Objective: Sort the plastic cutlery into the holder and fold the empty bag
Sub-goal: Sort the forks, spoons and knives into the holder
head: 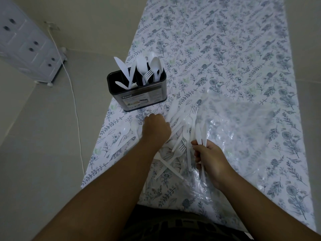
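Two hands over loose cutlery (182, 136), right hand (211, 159) gripping knives (201, 134), left hand (156, 127) curled

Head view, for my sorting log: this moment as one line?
right hand: holds knives | left hand: in cutlery pile | holder: partly filled

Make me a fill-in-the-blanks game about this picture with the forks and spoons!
1. The right hand grips white plastic ____.
2. The holder stands upright on the ____ tablecloth.
3. A lone white ____ lies on the cloth left of the left hand.
4. The clear plastic bag lies ____ on the cloth.

Missing words: knives; flowery; spoon; flat
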